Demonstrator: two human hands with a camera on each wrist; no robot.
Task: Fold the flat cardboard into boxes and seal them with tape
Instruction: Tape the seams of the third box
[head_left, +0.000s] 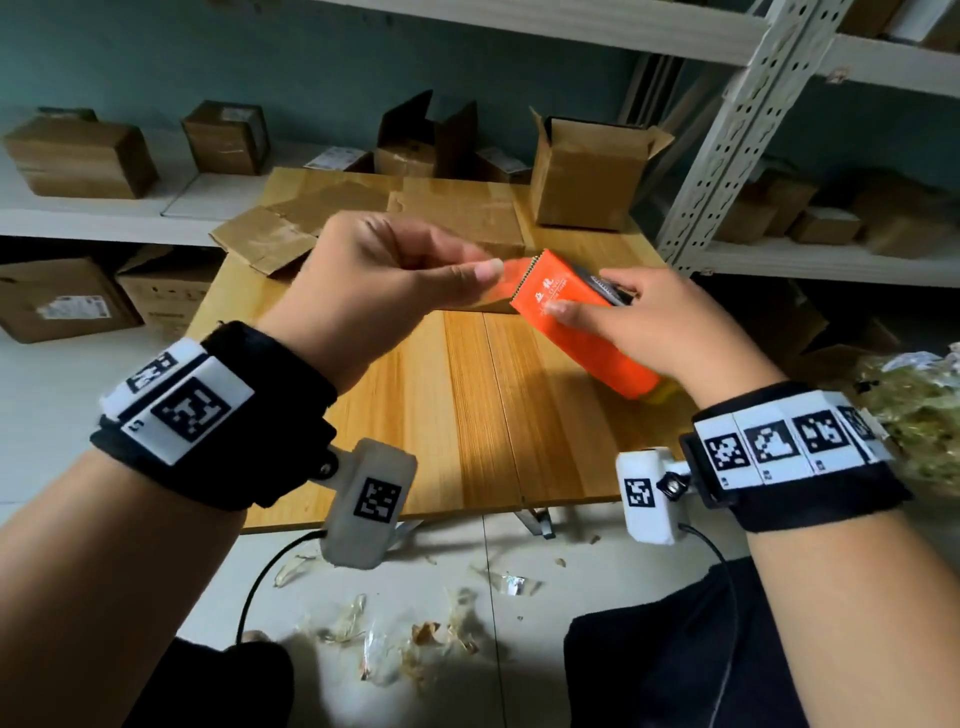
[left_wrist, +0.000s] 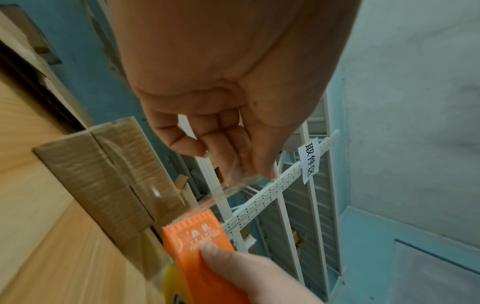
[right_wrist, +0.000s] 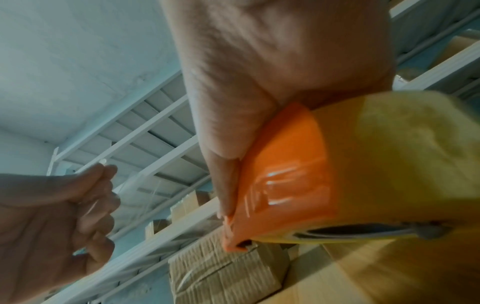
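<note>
My right hand (head_left: 587, 306) grips an orange tape dispenser (head_left: 576, 327) above the wooden table (head_left: 467, 415), thumb on its top face. In the right wrist view the dispenser (right_wrist: 285, 181) carries a yellowish tape roll (right_wrist: 389, 154). My left hand (head_left: 483, 273) pinches the free end of the clear tape strip (left_wrist: 233, 189) between thumb and fingers, just left of the dispenser's (left_wrist: 202, 246) toothed edge. Behind both hands lies a closed cardboard box (left_wrist: 103, 181) with its flaps together and shiny tape along the seam; the hands partly hide it in the head view.
An open cardboard box (head_left: 587, 171) stands at the table's back right. Flat cardboard pieces (head_left: 270, 239) lie at the back left. White shelves (head_left: 104, 208) with more boxes surround the table. Tape scraps (head_left: 395, 639) litter the floor in front.
</note>
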